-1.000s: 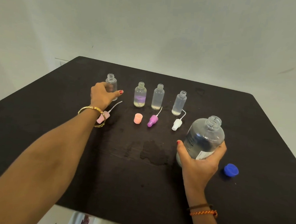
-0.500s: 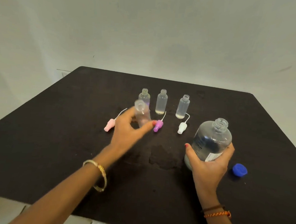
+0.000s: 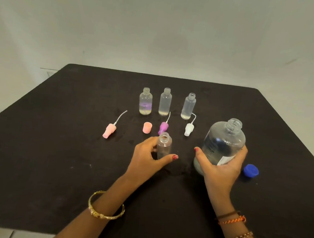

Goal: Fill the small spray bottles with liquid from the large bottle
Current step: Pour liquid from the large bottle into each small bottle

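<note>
The left hand [image 3: 148, 156] grips an upright small bottle [image 3: 164, 146] at centre frame, its open mouth just left of the tilted large bottle [image 3: 223, 141] gripped by the right hand [image 3: 221, 167].

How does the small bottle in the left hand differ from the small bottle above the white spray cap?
The held small bottle is gripped by the left hand near the table's middle; the bottle above the white spray cap stands free in the back row. The held one looks empty; the other shows a little liquid at its bottom. Both are clear, upright and uncapped.
</note>
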